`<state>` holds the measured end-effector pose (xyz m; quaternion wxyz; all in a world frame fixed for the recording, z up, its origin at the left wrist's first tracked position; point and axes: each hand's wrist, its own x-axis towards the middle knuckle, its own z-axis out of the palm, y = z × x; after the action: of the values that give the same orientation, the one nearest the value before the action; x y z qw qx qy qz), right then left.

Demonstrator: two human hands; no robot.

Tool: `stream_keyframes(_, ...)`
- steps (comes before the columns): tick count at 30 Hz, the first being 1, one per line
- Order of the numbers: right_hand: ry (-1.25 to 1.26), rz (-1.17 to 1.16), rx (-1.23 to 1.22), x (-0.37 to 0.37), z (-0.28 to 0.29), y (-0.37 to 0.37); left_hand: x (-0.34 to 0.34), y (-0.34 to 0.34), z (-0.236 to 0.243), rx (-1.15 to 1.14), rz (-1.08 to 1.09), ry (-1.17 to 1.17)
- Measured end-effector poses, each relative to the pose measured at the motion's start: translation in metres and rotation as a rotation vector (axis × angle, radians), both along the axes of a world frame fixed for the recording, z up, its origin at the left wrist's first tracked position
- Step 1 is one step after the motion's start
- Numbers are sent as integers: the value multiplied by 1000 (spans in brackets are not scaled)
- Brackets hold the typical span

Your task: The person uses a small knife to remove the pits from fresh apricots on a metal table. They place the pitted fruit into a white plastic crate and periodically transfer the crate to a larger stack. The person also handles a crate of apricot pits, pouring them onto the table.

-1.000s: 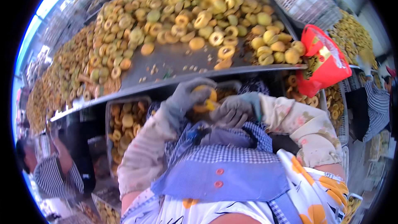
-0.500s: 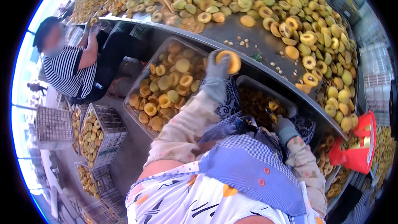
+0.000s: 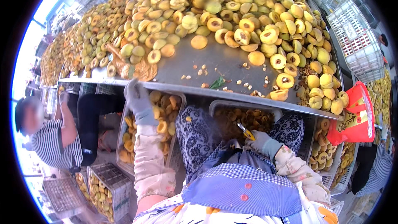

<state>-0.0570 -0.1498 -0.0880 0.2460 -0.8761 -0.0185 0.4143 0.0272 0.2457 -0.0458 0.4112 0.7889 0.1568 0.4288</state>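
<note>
My left hand (image 3: 140, 101), in a grey glove, is at the table's front edge, above the far left corner of a crate (image 3: 180, 112) of yellow peach halves. Its fingers are stretched out and I see nothing in them. My right hand (image 3: 261, 142), gloved too, grips a small yellow-handled tool (image 3: 248, 133) with a metal tip; its exact kind is unclear. The tip points toward a tub (image 3: 244, 103) of dark, brownish scraps between my knees. Beyond the metal table edge (image 3: 199, 91) lies a large heap of peach halves (image 3: 178, 2).
Small pits and a green leaf (image 3: 217, 83) lie on the metal table. A red bag (image 3: 351, 118) hangs at its right corner. More crates (image 3: 323, 151) of peach halves stand to the right, others (image 3: 120, 188) at lower left. A co-worker (image 3: 62, 137) in stripes sits at the left.
My left hand has moved left, from above the table edge to the crate's far corner, and the peach half is gone from it. The view has turned; my right hand still grips the tool.
</note>
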Motion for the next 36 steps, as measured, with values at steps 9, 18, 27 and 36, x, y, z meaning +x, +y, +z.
stream_keyframes(9, 7, -145, 160, 3, 30, 3, 204, -132, -18, 538, -209, 897)
stream_keyframes(18, -562, -166, 338, 38, 65, -6, 77, -172, 24, -1578, -1030, 306)
stream_keyframes(27, -726, -111, 109, 19, 93, 16, -28, -226, 45, -1647, -1015, 248)
stream_keyframes(36, -428, -118, 244, -4, 95, 24, -55, -244, 45, -1330, -713, 170)
